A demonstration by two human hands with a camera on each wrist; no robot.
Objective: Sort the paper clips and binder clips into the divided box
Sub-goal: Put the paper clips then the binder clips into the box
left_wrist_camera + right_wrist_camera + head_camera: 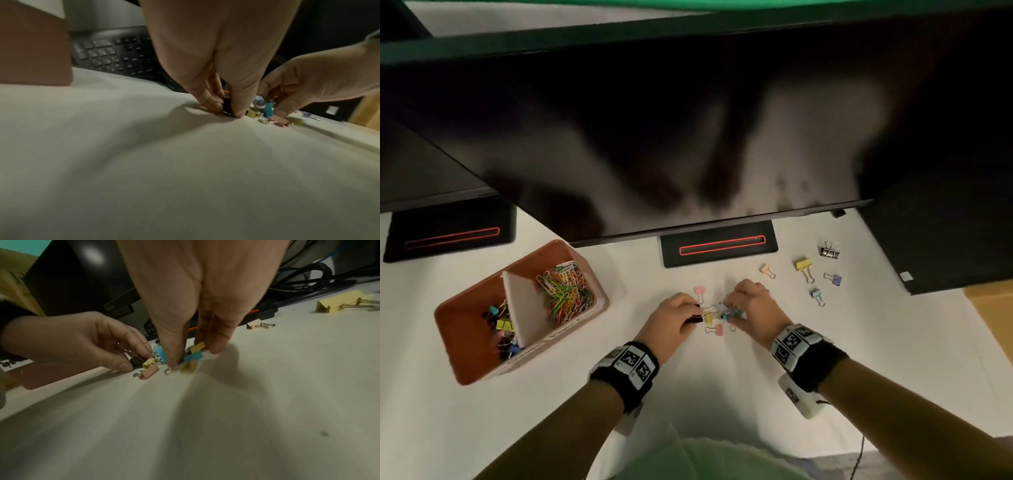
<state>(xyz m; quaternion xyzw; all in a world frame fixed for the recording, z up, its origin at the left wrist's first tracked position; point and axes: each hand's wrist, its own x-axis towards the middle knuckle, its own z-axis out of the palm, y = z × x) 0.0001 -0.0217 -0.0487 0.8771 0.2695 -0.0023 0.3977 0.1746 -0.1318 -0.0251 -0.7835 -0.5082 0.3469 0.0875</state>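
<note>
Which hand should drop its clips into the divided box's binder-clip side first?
Left hand: it already pinches a black binder clip and sits nearer the terracotta divided box. Right hand is farther, gathering mixed clips.

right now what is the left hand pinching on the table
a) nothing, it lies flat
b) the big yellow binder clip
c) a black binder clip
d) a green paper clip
c: the left hand has thumb and fingers curled round a black binder clip at the edge of the small pile, down on the white table.
</note>
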